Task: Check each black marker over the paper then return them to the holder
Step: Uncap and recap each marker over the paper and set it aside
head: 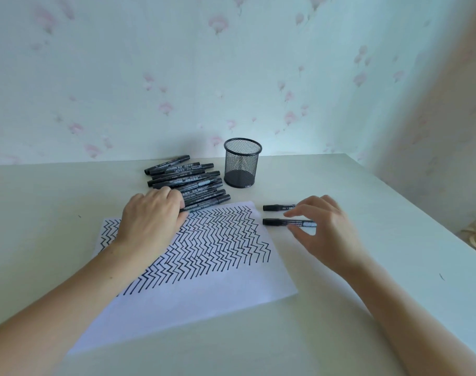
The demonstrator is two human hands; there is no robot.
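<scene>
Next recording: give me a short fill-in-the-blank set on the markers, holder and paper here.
1. The mesh holder contains ____ markers.
2. To the right of the paper lie ____ separate markers.
3. The left hand reaches the marker pile, which lies ____ of the holder.
4. The paper bears black ____ lines.

Missing: no; two; left; zigzag

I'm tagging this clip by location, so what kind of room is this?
Probably a home room, at a desk: pale floral wallpaper, a plain white tabletop and a black wire-mesh pen holder.

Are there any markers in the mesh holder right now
No, the mesh holder stands empty; the markers lie piled on the table beside it.
</scene>
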